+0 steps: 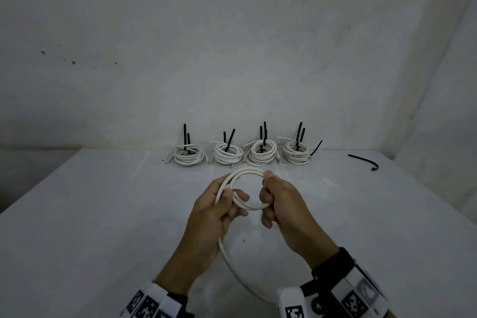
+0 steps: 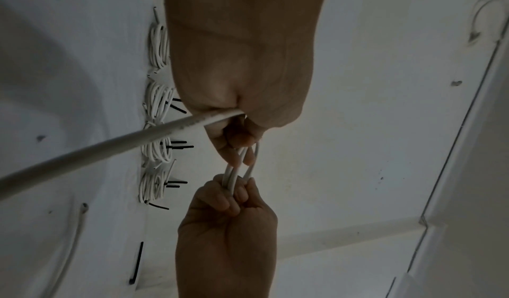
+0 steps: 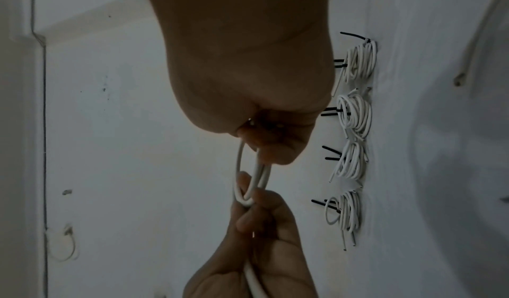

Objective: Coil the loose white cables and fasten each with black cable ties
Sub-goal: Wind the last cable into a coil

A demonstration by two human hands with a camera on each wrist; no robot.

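Both hands hold a partly wound white cable (image 1: 247, 173) above the middle of the white table (image 1: 103, 214). My left hand (image 1: 227, 201) grips the left side of the loop (image 2: 242, 163), thumb over the strands. My right hand (image 1: 268, 196) grips the right side of the loop (image 3: 248, 180), fingers curled round it. The cable's loose tail (image 1: 227, 261) runs from under the left hand down toward me; in the left wrist view this tail (image 2: 110, 143) crosses the picture. One loose black cable tie (image 1: 364, 160) lies at the far right.
Several coiled white cables fastened with upright black ties (image 1: 242, 152) stand in a row along the table's back edge by the wall (image 1: 232, 59). The same row of coils (image 3: 352, 128) shows in the right wrist view.
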